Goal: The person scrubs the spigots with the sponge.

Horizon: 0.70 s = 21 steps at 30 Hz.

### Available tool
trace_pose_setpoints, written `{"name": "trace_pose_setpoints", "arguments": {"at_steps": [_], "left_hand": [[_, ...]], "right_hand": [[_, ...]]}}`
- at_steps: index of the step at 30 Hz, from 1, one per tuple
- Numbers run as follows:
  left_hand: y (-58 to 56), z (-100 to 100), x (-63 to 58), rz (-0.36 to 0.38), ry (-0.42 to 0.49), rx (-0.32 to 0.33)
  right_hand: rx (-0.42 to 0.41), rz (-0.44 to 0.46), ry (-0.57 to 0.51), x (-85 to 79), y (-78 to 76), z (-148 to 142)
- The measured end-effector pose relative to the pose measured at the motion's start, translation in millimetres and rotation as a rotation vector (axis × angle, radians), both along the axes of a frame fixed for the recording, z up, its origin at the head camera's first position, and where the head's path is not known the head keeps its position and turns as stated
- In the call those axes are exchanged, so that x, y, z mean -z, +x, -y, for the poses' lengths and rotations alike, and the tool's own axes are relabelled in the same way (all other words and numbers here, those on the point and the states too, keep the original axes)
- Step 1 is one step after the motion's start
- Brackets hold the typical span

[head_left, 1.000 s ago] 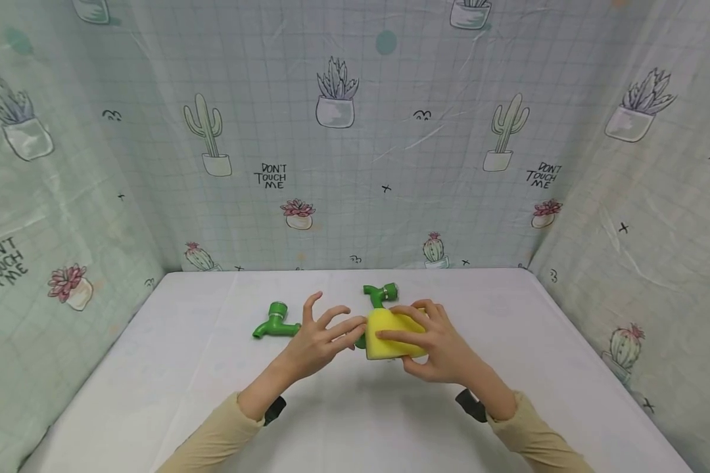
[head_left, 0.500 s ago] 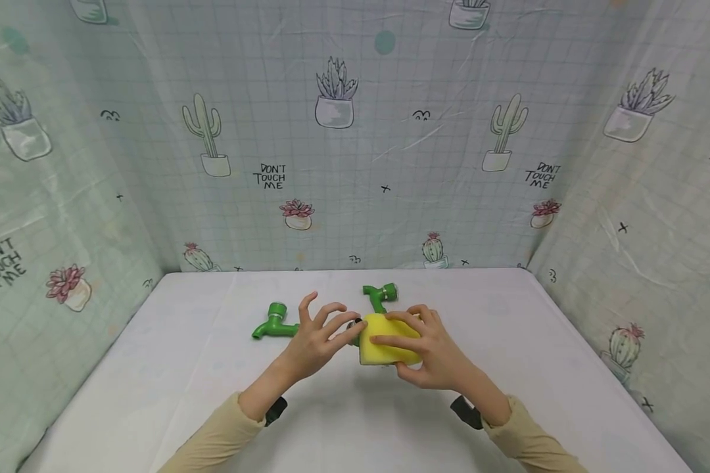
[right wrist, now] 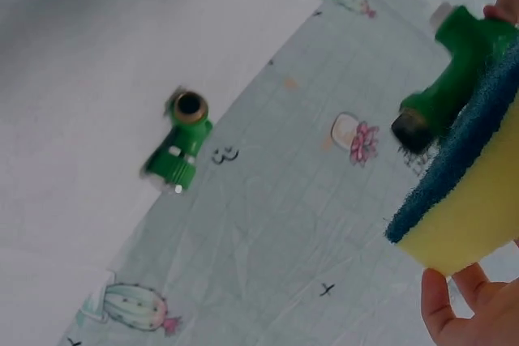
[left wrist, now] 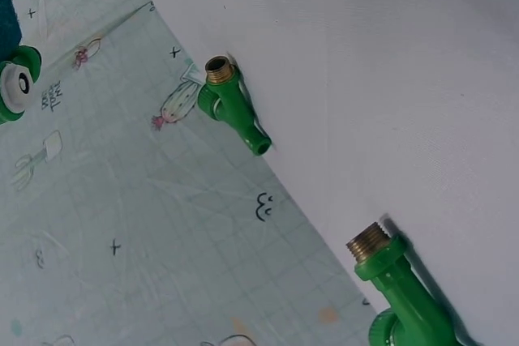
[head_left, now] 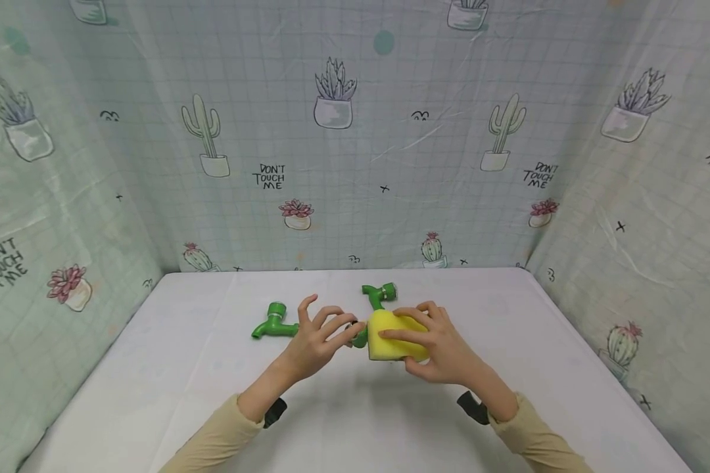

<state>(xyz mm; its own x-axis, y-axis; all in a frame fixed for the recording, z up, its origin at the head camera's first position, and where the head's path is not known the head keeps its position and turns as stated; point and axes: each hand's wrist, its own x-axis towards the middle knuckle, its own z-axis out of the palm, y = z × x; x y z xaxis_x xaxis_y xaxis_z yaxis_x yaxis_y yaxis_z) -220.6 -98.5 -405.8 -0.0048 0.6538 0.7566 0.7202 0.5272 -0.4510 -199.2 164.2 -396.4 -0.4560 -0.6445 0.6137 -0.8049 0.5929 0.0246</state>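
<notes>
In the head view my left hand (head_left: 315, 343) holds a small green plastic tap (head_left: 361, 336) by one end with its fingertips, mostly hidden behind the fingers and sponge. My right hand (head_left: 444, 348) grips a sponge (head_left: 384, 351) with a yellow foam side and a dark blue scouring side. The right wrist view has the scouring side of the sponge (right wrist: 478, 192) against the held tap (right wrist: 454, 83), whose dark threaded end points down-left. Part of that tap (left wrist: 16, 87) appears at the left edge of the left wrist view.
Two more green taps lie on the white table: one on the left (head_left: 275, 325), beyond my left hand, and one farther back (head_left: 380, 294). Their threads look brassy in the left wrist view. A cactus-print cloth (head_left: 355, 151) surrounds the table's back and sides.
The sponge in my right hand has shifted left and down, then back right and up, along the tap. My left hand has stayed nearly in place, still holding the tap.
</notes>
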Motion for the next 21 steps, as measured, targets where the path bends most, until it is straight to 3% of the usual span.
{"name": "trace_pose_setpoints", "arguments": {"at_steps": [4,11,16,21], "left_hand": [[-1.5,1.6,0.3,-0.039,0.026,0.023],[-2.1,3.0,-1.2,-0.117,-0.014,0.023],[-3.0,2.5,-0.6,-0.179,-0.024,0.047],[-3.3,2.5,1.6,-0.182,-0.026,0.033]], "right_hand": [[0.041,0.019,0.008,-1.8,-2.7,-9.7],[0.077,0.077,0.023,-8.4,-3.6,-16.8],[0.075,0.177,0.041,-13.3,-4.5,-15.6],[0.062,0.299,0.034,-17.7,-6.6,-10.1]]}}
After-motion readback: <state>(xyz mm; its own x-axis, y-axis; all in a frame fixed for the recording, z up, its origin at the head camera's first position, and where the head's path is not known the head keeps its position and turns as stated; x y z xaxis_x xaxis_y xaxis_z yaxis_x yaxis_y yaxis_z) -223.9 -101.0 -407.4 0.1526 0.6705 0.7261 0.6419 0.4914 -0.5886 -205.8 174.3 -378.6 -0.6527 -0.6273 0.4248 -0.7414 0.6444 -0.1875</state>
